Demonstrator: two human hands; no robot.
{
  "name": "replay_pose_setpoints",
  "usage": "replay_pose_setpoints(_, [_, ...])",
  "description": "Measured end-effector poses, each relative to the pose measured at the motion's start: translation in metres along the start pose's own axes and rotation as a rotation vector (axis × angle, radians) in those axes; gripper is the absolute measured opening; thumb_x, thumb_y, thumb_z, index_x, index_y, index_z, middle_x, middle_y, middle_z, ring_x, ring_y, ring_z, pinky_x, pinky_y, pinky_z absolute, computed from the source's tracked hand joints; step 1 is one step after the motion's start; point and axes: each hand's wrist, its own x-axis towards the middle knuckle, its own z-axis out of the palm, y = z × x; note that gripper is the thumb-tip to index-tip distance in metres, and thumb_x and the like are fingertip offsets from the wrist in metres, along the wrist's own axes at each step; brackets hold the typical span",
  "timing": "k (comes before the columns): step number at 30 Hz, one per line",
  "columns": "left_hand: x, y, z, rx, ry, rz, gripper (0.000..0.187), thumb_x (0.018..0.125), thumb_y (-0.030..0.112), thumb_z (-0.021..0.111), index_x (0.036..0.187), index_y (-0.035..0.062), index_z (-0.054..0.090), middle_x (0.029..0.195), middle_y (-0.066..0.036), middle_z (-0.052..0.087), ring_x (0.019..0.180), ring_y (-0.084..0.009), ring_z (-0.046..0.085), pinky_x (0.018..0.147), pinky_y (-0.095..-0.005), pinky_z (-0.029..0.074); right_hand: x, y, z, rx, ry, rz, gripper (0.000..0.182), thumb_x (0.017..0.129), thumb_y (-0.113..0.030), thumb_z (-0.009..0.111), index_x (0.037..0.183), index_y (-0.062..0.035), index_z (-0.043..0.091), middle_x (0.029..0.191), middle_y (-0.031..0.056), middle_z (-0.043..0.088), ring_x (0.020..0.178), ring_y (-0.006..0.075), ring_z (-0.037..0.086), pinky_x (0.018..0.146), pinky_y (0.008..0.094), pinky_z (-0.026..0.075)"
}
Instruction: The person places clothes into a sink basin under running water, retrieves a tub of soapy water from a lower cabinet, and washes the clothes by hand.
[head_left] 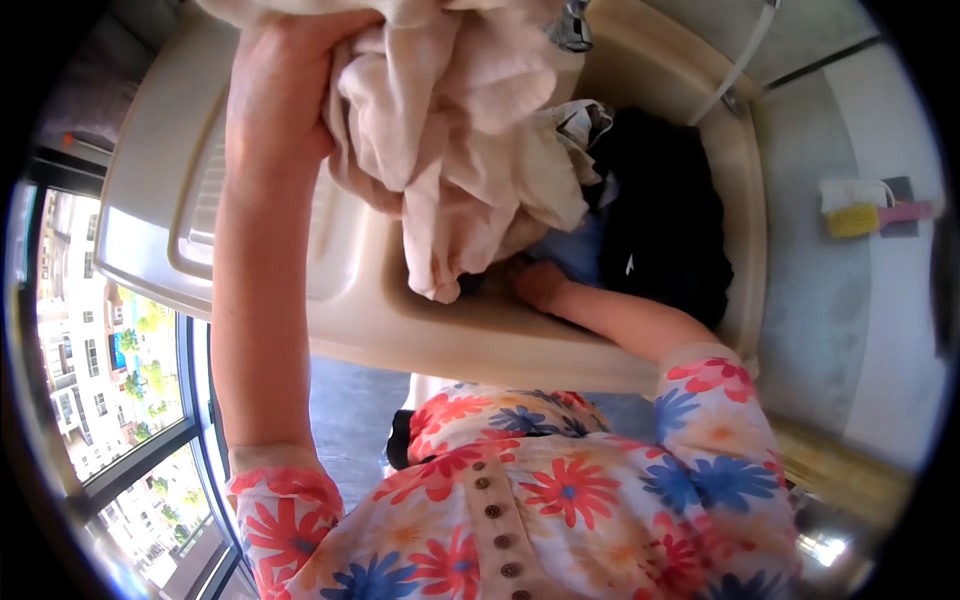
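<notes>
My left hand is closed on a bunched beige cloth garment and holds it up over the laundry sink. The garment hangs in folds, its lower end over the basin. Low inside the sink basin, my right hand reaches in near the front wall, below the beige cloth. Its fingers are hidden among the laundry, so their grip does not show. Beside it lie a blue cloth and a black garment. A patterned cloth sits behind them.
A ribbed washboard surface is on the sink's left side. A metal tap stands at the back, and a pale hose runs along the right. A yellow and pink brush is at the right wall. Windows are at left.
</notes>
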Motion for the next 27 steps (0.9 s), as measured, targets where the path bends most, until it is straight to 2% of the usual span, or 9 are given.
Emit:
replay_pose_setpoints(2, [-0.003,0.003,-0.010,-0.005,0.029,-0.012,0.036,0.075,0.008,0.064,0.107,-0.0041,0.053,0.093,-0.014,0.060,0.073,-0.0185,0.061,0.062,-0.0281,0.053,0.000,0.007,-0.010,-0.097,0.002,-0.095,0.025,0.081,-0.010,0.042,0.093,-0.0039,0.063,0.096,0.0164,0.062,0.084,0.0310,0.061,0.072,0.0388,0.048])
replay_pose_setpoints(6, [-0.014,0.026,0.018,-0.282,0.079,-0.174,0.032,0.074,0.011,0.063,0.101,-0.0042,0.056,0.090,-0.014,0.061,0.074,-0.0191,0.061,0.066,-0.0284,0.051,-0.006,0.011,-0.034,0.169,0.034,-0.031,0.019,0.073,-0.012,0.054,0.083,0.0009,0.064,0.087,0.0170,0.064,0.079,0.0279,0.062,0.067,0.0361,0.049])
replay_pose_setpoints(8, [-0.021,0.011,0.009,-0.063,0.133,-0.245,0.035,0.067,0.003,0.060,0.101,-0.0063,0.055,0.095,-0.015,0.061,0.083,-0.0195,0.059,0.073,-0.0286,0.048,-0.041,0.005,-0.088,0.414,0.142,0.037,0.021,0.069,-0.013,0.058,0.083,0.0012,0.064,0.082,0.0161,0.064,0.072,0.0242,0.063,0.062,0.0341,0.050])
replay_pose_setpoints(11, [-0.032,0.005,0.015,-0.106,0.011,-0.297,0.039,0.068,0.005,0.061,0.104,-0.0070,0.053,0.097,-0.014,0.059,0.084,-0.0187,0.058,0.073,-0.0281,0.048,-0.086,0.035,-0.139,1.229,0.246,0.202,0.029,0.064,-0.011,0.061,0.089,0.0024,0.062,0.065,0.0063,0.057,0.051,0.0114,0.052,0.042,0.0261,0.044])
replay_pose_setpoints(14, [-0.027,-0.017,0.014,-0.108,-0.198,-0.367,0.040,0.069,0.007,0.063,0.104,-0.0082,0.054,0.098,-0.015,0.059,0.086,-0.0189,0.058,0.074,-0.0293,0.048,-0.131,0.048,-0.188,1.624,0.421,0.155,0.022,0.066,-0.004,0.058,0.087,-0.0003,0.062,0.066,0.0007,0.057,0.049,0.0056,0.050,0.039,0.0189,0.037])
replay_pose_setpoints(17, [-0.022,-0.029,0.019,-0.140,-0.351,-0.427,0.039,0.069,0.005,0.063,0.105,-0.0080,0.054,0.098,-0.016,0.059,0.086,-0.0200,0.058,0.075,-0.0307,0.048,-0.158,0.050,-0.239,1.698,0.828,0.016,0.006,0.068,-0.003,0.055,0.074,-0.0029,0.057,0.069,0.0028,0.058,0.053,0.0078,0.052,0.043,0.0176,0.038])
replay_pose_setpoints(19, [-0.020,-0.029,0.030,-0.176,-0.349,-0.443,0.039,0.069,0.005,0.063,0.105,-0.0080,0.054,0.099,-0.016,0.059,0.086,-0.0202,0.058,0.075,-0.0309,0.048,-0.159,0.079,-0.267,1.821,0.761,-0.245,0.012,0.074,-0.007,0.054,0.084,-0.0028,0.059,0.076,0.0039,0.059,0.060,0.0118,0.056,0.052,0.0223,0.043])
replay_pose_setpoints(23, [-0.015,-0.030,0.054,-0.277,-0.250,-0.458,0.040,0.069,0.004,0.063,0.105,-0.0081,0.053,0.099,-0.016,0.059,0.086,-0.0206,0.058,0.076,-0.0313,0.049,-0.156,0.038,-0.308,1.886,0.656,-0.413,0.012,0.081,-0.013,0.050,0.086,-0.0040,0.055,0.062,-0.0005,0.052,0.042,0.0058,0.039,0.037,0.0146,0.029])
replay_pose_setpoints(27, [-0.018,-0.034,0.076,-0.401,-0.154,-0.507,0.040,0.069,0.004,0.064,0.106,-0.0081,0.053,0.099,-0.016,0.059,0.086,-0.0211,0.058,0.077,-0.0318,0.049,-0.130,0.025,-0.313,2.085,0.393,-0.586,0.008,0.076,-0.006,0.051,0.082,-0.0063,0.056,0.060,-0.0013,0.049,0.040,0.0056,0.037,0.035,0.0164,0.026])
